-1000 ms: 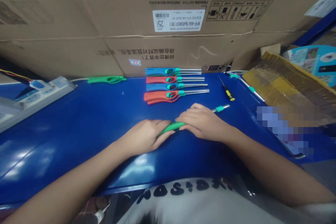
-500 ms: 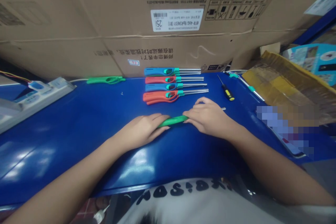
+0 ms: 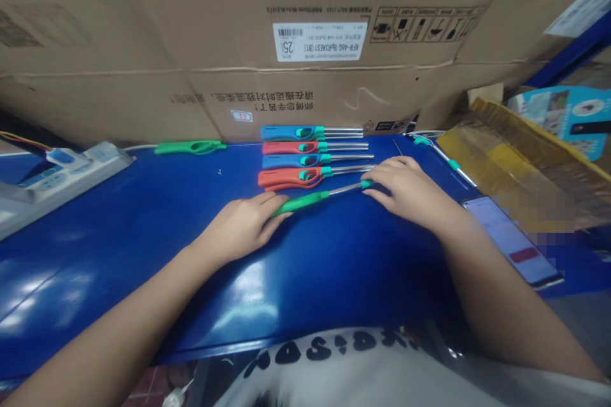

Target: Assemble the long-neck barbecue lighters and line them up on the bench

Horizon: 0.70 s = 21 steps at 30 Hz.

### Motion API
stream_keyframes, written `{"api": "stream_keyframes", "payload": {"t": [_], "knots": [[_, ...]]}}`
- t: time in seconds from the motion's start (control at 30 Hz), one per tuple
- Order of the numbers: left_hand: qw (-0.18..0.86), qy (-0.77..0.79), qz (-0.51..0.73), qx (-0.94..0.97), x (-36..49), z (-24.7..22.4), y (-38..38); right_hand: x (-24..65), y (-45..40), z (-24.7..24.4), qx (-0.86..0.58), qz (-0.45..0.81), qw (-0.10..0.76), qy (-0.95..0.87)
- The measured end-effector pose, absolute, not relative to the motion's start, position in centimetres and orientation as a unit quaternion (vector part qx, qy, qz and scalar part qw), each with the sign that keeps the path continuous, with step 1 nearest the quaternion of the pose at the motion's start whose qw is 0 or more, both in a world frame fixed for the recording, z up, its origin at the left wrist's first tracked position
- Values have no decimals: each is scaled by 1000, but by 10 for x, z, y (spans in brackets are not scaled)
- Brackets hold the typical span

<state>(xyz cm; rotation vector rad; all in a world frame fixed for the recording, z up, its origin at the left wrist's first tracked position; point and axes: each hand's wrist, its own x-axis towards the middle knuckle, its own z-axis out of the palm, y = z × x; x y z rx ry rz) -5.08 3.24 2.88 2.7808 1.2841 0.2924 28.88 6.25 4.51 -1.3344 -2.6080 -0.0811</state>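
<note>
My left hand is closed around the handle end of a green gas lighter, the long-tubed kind. Its thin metal tube points right and slightly up. Thumb and fingers of my right hand pinch a small teal collar at the tube's far part; the tube's tip is hidden there. Just beyond lie stacked gas lighters in red and blue, their metal tubes pointing right. Only the thin shaft of a screwdriver shows behind my right hand.
A green lighter shell lies at the back left beside a white power strip. On the right are a metal tube with teal parts, a phone and a taped carton. A large cardboard box walls off the back.
My right hand has moved right and up from the green lighter's front end to the teal collar. More of the lighter and its tube now shows. The screwdriver's handle is now covered.
</note>
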Motion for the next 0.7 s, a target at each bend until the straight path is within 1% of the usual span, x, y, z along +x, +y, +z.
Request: {"api": "stream_keyframes", "payload": {"t": [0.13,0.27,0.53,0.63,0.7], "knots": [[50,406,107,906,-50,28,32,283,62,44,-412,-8,136,-901],[95,389,115,909,-47,26,29,263,53,40,-357,18,155,-921],[259,351,151,887,-36,25,24,244,41,22,-256,34,196,-946],[269,348,143,886,-35,25,24,244,40,22,-258,50,189,-946],[247,341,130,898,-35,25,22,244,39,21,-264,72,176,-945]]}}
